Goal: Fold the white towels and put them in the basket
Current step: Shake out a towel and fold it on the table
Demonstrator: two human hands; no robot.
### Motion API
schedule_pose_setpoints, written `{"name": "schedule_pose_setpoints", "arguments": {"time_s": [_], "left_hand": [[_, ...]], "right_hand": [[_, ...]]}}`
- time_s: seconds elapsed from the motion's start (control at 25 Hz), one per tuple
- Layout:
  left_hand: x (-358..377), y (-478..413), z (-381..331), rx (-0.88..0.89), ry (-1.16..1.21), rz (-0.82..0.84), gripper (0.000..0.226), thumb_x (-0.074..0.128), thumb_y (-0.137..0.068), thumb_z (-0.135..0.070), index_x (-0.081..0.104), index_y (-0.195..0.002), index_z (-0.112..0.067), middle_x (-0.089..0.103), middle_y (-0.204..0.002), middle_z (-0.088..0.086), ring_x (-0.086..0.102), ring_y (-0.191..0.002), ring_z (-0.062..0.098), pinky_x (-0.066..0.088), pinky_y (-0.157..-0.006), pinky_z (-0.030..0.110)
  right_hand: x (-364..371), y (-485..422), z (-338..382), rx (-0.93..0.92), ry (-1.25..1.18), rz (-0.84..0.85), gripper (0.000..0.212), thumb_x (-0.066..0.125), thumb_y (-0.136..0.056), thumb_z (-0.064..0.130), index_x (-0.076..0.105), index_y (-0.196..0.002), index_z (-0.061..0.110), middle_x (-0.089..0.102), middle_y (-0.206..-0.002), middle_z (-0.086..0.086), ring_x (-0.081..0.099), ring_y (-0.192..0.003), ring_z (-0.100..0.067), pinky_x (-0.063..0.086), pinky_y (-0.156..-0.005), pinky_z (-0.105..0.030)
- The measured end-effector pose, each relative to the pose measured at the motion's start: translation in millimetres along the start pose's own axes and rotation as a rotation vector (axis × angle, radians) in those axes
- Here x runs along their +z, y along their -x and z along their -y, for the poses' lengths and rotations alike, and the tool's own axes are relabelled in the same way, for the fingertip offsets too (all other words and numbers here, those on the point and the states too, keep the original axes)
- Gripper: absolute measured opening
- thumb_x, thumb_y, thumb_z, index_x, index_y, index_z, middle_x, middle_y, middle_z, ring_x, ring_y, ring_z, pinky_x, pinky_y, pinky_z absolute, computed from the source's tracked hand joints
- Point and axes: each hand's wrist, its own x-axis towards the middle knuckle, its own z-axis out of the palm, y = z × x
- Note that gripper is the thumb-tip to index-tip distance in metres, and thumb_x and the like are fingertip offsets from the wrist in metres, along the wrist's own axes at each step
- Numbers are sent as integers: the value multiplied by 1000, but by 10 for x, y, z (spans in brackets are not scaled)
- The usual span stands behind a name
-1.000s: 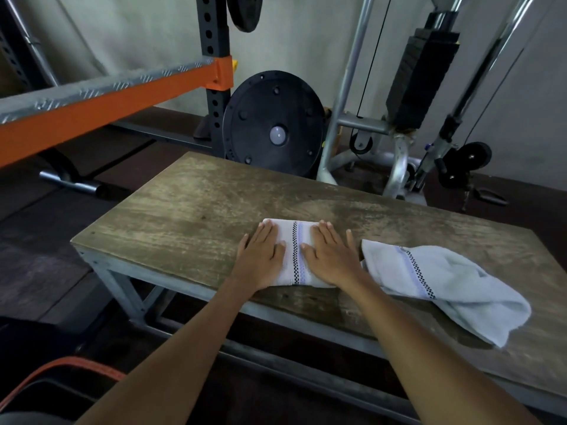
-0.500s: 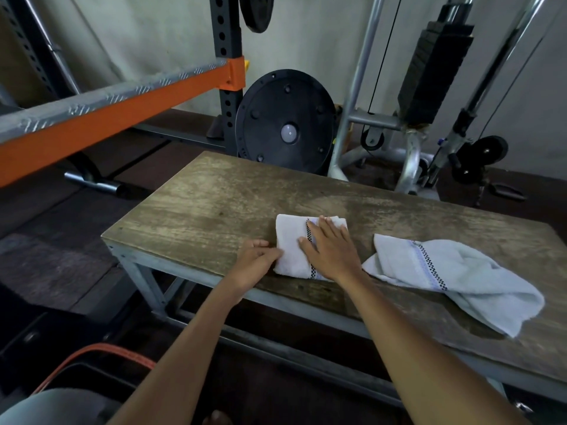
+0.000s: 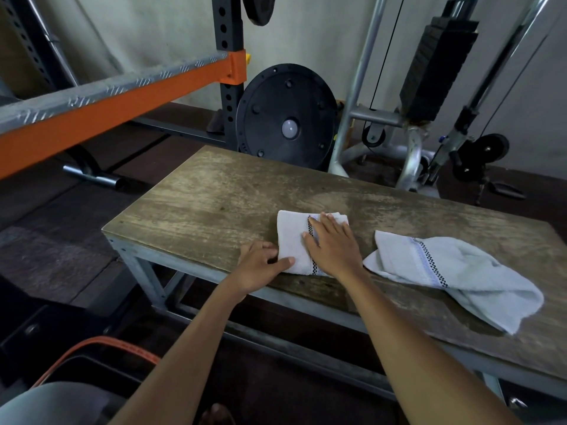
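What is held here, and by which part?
The left hand pinches the folded towel at its near left corner; the right hand only presses flat on it.

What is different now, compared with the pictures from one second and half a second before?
The left hand slid left off the folded towel and now pinches its near left edge, thumb on top. The right hand stays flat on it. The loose towel stays beside it on the table.

Head-worn wide view, facing forward and down, close over table point(image 3: 214, 207)
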Motion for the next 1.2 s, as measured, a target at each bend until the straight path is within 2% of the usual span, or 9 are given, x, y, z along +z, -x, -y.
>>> {"name": "schedule_pose_setpoints", "arguments": {"time_s": [0.24,0.44,0.56,0.72,0.8,0.88,0.96,1.04,1.2], "left_hand": [[2,26,-11,40,-171,-30,52,52,-91,-47,65,-77,1,50,-93,5,29,-112,12,24,-94,21],[13,2,-62,2,-41,-103,55,48,-92,-49,41,-49,-17,44,-65,-6,41,-106,20,29,-94,29],[51,-52,-52,3,-155,-125,55,44,-95,-47,44,-50,-14,50,-70,0,42,-108,22,27,-95,28],[194,-42,-26,-25,-373,-338,51,45,-94,-48,58,-62,-10,57,-86,7,45,-107,23,28,-98,29],[173,-27,-60,-57,-309,-519,33,52,-91,-42,52,-69,-16,55,-86,3,47,-102,22,30,-95,32],[160,-68,-167,-14,-265,-624,16,51,-91,-33,53,-89,-18,53,-104,3,45,-108,21,30,-97,36],[250,-167,-269,181,-446,-535,34,37,-95,-36,51,-120,-18,48,-130,4,38,-127,20,24,-106,38],[340,-300,-310,285,-652,-297,61,15,-92,-46,30,-145,-17,26,-155,3,18,-144,19,13,-114,45],[257,-506,-164,136,-667,-25,57,20,-98,-42,5,-151,-25,-3,-160,-4,-3,-147,18,0,-116,55]], "right_hand": [[-17,-12,-18,4,-16,34,57,22,-98,50,24,-149,26,13,-160,1,4,-148,-12,0,-120,-37],[-5,-11,-7,4,-5,30,57,21,-98,50,23,-149,26,13,-160,1,4,-148,-13,0,-120,-37],[4,-14,-10,5,-2,18,56,21,-98,50,24,-148,26,14,-160,1,5,-148,-13,1,-120,-38],[9,-3,-13,-4,-26,31,55,22,-99,48,25,-148,24,15,-160,0,6,-148,-14,2,-120,-38],[-93,-14,-12,2,-182,45,52,27,-100,43,28,-147,20,19,-159,-2,8,-147,-15,2,-120,-39],[-205,5,-64,20,-252,-25,50,28,-101,37,29,-147,17,22,-158,-3,10,-147,-15,2,-119,-39],[-221,90,-145,-4,-48,-71,51,25,-101,37,24,-149,17,18,-159,-3,7,-148,-15,-2,-119,-41],[-168,161,-206,28,58,40,58,19,-101,43,12,-151,16,4,-161,-2,-1,-148,-14,-5,-118,-44],[-143,54,-209,136,-115,243,66,16,-99,51,-3,-152,15,-14,-160,0,-14,-146,-13,-8,-117,-44]]}}
